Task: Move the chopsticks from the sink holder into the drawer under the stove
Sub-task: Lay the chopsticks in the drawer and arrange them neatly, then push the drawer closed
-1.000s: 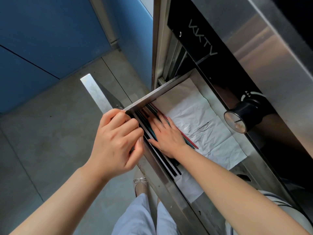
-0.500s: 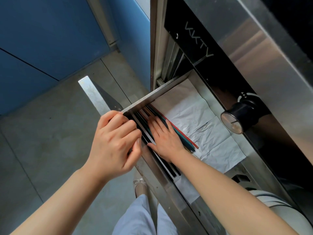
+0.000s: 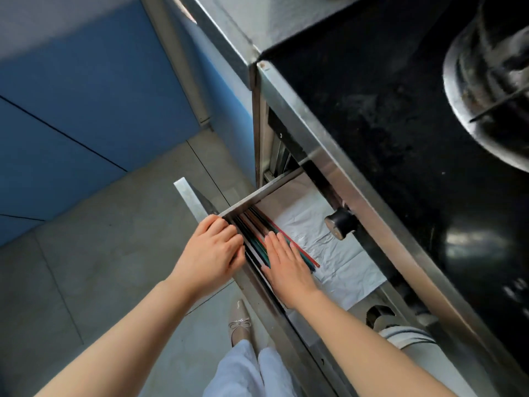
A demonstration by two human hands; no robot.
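Chopsticks (image 3: 297, 250): mid-frame, in the drawer (image 3: 257, 196) against its front wall; thin, stiff, light, likely to roll, best gathered mid-length.
Right hand (image 3: 286, 265): flat, fingers straight, pressing on them.
Left hand (image 3: 211, 250): fingers curled over the drawer front.
Paper (image 3: 340, 253): crinkled liner underneath.
Knob (image 3: 339, 224): just right, overhanging the drawer.
Shoe (image 3: 239, 325): below, on the floor.

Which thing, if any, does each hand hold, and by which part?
The left hand grips the drawer by its front edge. The right hand holds nothing, lying flat on the chopsticks.
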